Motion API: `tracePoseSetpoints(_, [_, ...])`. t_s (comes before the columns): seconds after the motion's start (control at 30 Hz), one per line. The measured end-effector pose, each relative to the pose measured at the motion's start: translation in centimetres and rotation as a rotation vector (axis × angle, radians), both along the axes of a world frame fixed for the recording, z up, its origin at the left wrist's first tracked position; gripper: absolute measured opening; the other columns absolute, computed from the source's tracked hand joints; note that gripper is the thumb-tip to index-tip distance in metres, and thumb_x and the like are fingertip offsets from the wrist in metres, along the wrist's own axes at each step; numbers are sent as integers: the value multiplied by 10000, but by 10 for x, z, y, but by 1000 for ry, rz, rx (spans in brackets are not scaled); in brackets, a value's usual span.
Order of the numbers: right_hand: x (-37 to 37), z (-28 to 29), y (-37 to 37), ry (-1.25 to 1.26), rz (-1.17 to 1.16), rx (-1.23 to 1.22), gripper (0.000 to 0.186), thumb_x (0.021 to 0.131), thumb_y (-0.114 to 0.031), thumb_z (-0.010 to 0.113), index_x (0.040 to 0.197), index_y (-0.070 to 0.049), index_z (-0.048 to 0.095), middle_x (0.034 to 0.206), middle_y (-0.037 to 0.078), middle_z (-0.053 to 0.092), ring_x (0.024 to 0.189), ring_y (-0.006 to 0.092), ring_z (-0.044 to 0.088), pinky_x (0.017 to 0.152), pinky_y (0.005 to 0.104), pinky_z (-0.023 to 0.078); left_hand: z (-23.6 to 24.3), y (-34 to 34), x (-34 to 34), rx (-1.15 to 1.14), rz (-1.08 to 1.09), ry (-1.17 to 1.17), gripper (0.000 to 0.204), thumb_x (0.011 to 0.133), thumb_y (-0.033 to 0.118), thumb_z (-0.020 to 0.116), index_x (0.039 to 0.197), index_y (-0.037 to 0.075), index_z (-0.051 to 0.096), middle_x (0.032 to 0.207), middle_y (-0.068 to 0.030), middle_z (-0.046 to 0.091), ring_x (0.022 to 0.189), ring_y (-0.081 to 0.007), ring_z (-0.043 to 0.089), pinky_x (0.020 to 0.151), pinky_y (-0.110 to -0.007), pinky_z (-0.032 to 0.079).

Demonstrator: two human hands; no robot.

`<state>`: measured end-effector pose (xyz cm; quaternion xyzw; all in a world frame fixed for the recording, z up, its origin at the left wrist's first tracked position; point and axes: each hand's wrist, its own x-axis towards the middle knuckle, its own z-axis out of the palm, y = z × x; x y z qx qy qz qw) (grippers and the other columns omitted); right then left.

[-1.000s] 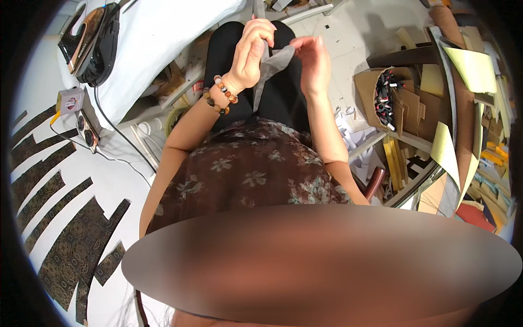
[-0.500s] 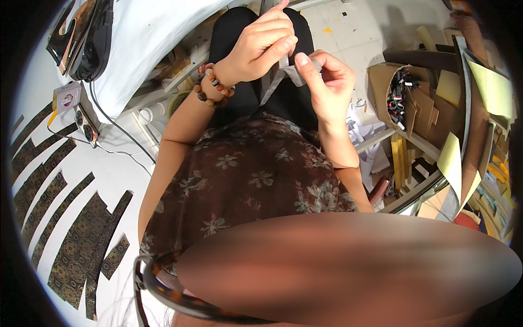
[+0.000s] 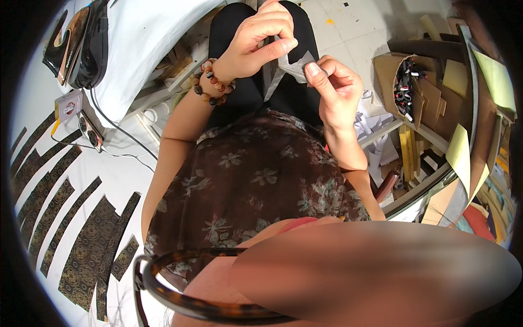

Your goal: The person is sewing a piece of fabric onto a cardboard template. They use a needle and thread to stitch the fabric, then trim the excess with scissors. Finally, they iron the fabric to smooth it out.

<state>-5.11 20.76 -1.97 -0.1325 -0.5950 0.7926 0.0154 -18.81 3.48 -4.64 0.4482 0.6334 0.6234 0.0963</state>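
A thin, pale grey strip (image 3: pixel 295 68), limp like tape or cloth, spans the gap between my two hands over my lap. My left hand (image 3: pixel 257 41), with a beaded bracelet (image 3: pixel 216 85) on its wrist, is closed, thumb against curled fingers, at the strip's upper left part. Its grip is partly hidden behind the fingers. To the right, my right hand (image 3: pixel 339 90) pinches the strip's right end between thumb and forefinger. A narrow tail of the strip hangs down between the hands, in front of my dark trousers.
Dark patterned pieces (image 3: pixel 90 245) lie on the white surface at left, near a small box (image 3: pixel 68 105) and a black corded device (image 3: pixel 91 49). At right, a cardboard box (image 3: pixel 385 71) holds small dark items, beside upright boards (image 3: pixel 493 82) and a shelf frame.
My right hand has shifted slightly right and down with its end of the strip, and more of the strip shows between the hands. The left hand remains closed in nearly the same place.
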Motion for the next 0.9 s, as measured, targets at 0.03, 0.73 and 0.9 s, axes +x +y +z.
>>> tracePoseSetpoints(0.03, [1, -1, 0, 7, -5, -15, 305, 934, -33, 752, 676, -31, 588, 727, 2, 610, 670, 56, 500, 629, 228, 387, 0, 1, 0, 6, 0, -4, 175, 898, 97, 679, 745, 69, 599, 780, -57, 576, 820, -251, 548, 940, -435, 391])
tracePoseSetpoints(0.73, [8, -42, 16, 115, -35, -96, 272, 934, -71, 765, 704, -15, 629, 737, 10, 636, 697, 58, 535, 658, 232, 432, 4, 26, 2, -55, -110, -39, 131, 822, 96, 753, 765, 75, 638, 805, -31, 615, 877, -235, 518, 913, -401, 356])
tracePoseSetpoints(0.9, [14, -52, 21, 136, -15, -26, 231, 952, -34, 730, 742, -20, 632, 778, 6, 618, 726, 75, 526, 671, 240, 407, 10, 29, 2, -142, -175, -7, 151, 831, 107, 752, 762, 88, 619, 811, -27, 607, 874, -230, 509, 880, -385, 352])
